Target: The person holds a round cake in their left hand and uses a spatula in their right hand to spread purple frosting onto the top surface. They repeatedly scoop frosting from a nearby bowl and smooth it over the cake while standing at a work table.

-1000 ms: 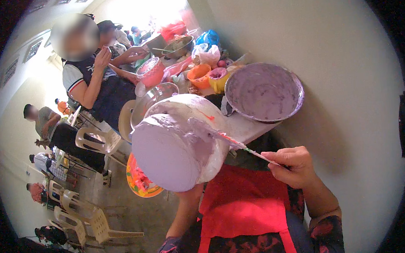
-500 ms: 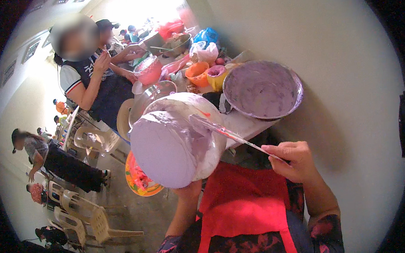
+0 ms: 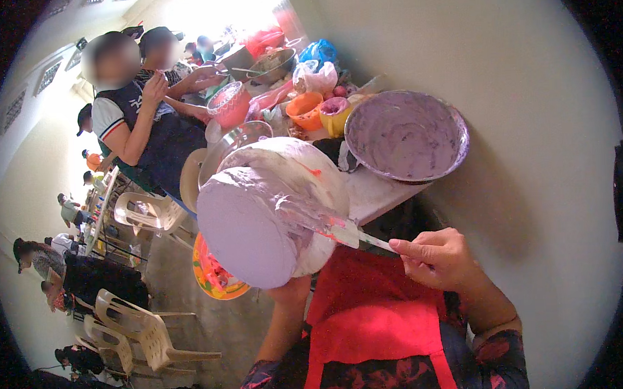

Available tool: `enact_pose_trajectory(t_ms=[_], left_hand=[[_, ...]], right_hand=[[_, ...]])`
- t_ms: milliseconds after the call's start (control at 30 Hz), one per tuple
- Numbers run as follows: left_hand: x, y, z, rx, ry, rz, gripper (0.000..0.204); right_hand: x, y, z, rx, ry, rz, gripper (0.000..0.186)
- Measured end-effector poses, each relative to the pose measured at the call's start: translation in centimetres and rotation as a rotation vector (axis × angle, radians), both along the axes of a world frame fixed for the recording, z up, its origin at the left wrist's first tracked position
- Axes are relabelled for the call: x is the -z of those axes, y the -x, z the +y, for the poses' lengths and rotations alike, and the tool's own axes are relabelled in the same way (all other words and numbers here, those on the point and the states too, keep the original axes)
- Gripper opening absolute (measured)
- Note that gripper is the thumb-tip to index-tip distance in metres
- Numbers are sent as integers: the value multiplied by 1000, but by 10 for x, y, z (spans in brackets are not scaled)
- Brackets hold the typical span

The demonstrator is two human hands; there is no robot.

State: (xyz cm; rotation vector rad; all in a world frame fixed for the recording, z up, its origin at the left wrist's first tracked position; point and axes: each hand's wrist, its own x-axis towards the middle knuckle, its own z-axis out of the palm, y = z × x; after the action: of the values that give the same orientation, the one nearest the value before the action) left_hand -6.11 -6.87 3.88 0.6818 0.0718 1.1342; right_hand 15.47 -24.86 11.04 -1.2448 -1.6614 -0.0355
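Note:
A lavender-frosted round cake [image 3: 244,231] is held tilted on a white round stand or board [image 3: 317,156] smeared with frosting. My left hand [image 3: 291,290] grips it from underneath, fingers mostly hidden behind it. In my right hand [image 3: 434,259] is a long spatula [image 3: 372,240], its frosting-coated blade lying against the right side of the cake. A bowl [image 3: 406,142] coated inside with purple frosting rests on the table [image 3: 383,195] beside the wall. Behind the cake are a clear bowl [image 3: 231,146] and an orange-yellow tray [image 3: 210,273] with red stuff in it.
Orange [image 3: 303,112] and yellow [image 3: 334,125] containers, a pink container [image 3: 228,101] and bags crowd the table. Co-workers [image 3: 138,132] stand along it at the left. More people [image 3: 74,271] and plastic chairs [image 3: 131,324] are lower left. A wall [image 3: 513,71] bounds the right side.
The spatula has swung down and leftward, its blade now flatter against the cake's side. My right hand has shifted slightly left. The cake is slightly higher. People at the left have moved.

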Motion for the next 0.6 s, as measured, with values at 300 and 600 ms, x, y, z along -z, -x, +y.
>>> enact_pose_trajectory(t_ms=[300,600], left_hand=[[-6,-6,-2,58,160,-7,74],[-28,-22,-19,39,257,-19,62]], right_hand=[[34,32,16,112,-174,48,48],[45,45,23,82,-209,88,47]])
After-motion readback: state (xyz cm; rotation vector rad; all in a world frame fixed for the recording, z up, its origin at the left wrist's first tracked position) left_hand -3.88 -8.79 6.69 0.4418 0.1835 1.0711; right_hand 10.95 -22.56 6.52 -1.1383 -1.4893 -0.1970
